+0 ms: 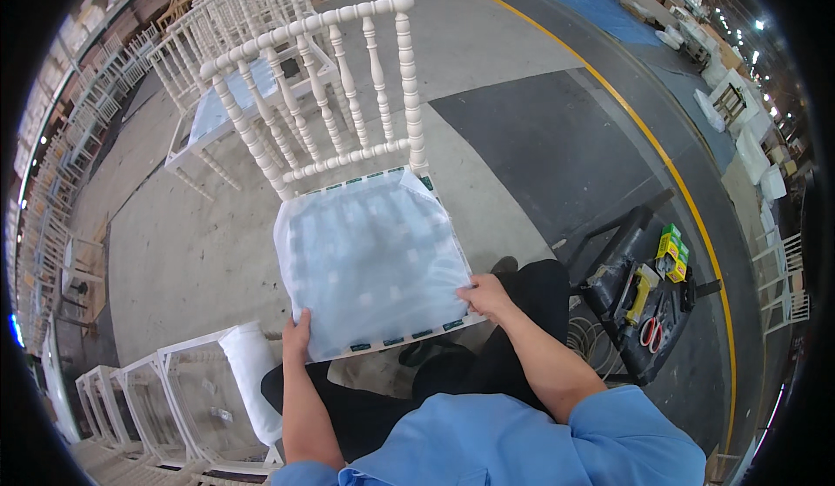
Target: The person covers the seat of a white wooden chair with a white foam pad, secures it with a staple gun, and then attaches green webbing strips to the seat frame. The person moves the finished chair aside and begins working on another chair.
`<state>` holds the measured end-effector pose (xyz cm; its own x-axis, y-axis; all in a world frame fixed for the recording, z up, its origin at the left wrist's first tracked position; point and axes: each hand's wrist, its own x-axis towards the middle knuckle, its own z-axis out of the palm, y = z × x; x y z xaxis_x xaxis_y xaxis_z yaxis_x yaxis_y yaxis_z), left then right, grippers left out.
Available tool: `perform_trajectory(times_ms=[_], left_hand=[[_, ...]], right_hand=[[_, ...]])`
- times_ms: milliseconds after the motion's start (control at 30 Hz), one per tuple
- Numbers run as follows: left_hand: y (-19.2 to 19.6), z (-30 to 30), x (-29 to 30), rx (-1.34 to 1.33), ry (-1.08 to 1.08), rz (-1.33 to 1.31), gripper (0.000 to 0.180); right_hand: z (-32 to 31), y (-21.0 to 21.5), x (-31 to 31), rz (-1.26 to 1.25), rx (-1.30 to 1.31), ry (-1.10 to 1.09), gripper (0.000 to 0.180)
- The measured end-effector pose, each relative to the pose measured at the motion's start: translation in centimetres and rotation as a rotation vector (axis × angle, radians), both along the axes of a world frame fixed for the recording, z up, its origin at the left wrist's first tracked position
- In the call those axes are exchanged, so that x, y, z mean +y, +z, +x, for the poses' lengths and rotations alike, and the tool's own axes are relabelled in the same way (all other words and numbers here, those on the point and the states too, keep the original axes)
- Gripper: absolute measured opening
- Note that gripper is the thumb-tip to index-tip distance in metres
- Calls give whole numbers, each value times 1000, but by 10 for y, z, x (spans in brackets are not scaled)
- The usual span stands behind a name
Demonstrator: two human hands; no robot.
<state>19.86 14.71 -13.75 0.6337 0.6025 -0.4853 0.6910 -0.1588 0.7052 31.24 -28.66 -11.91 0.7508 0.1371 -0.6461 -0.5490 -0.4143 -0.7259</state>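
Note:
In front of me stands a white chair [408, 77] with turned spindles in its back. A sheet of thin white fabric [370, 251] lies over its seat, with dark green strips showing at the front and back edges and faint webbing through it. My left hand [297, 338] grips the fabric at the seat's near left corner, thumb on top. At the near right edge, my right hand [487, 297] pinches the fabric between thumb and fingers. The fabric's far right corner is folded over. What the fingers do under the edge is hidden.
To my right, a black stand [616, 286] holds red-handled scissors [651, 335], a yellow hand tool [642, 296] and yellow-green boxes [671, 254]. A white fabric roll [250, 382] rests on white chair frames [187, 399] at left. More white chairs [252, 16] stand behind.

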Motion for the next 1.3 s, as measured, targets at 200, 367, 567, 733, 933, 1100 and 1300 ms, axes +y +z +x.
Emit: perform_trajectory(times_ms=[200,367,567,733,933,1100,1300], left_hand=[[4,3,-12,-25,21,-133,82],[5,-4,-7,44,40,-81,81],[1,-4,-2,12,83,-143,88],[-2,-7,-4,-88,157,-288,84],[-6,-8,-12,-200,216,-334,75],[-9,-3,-10,-237,272,-256,71],[-14,29,-31,-298,265,-151,74]], right_hand=[[-4,-15,-22,-404,-316,190,34],[-5,-6,-22,-452,-297,197,38],[-13,-8,-26,-520,-372,150,41],[-10,-18,-30,-317,-82,3,50],[-2,-34,-42,15,22,-78,51],[15,-41,-37,76,16,-4,48],[58,-57,-43,135,-67,-24,48]])
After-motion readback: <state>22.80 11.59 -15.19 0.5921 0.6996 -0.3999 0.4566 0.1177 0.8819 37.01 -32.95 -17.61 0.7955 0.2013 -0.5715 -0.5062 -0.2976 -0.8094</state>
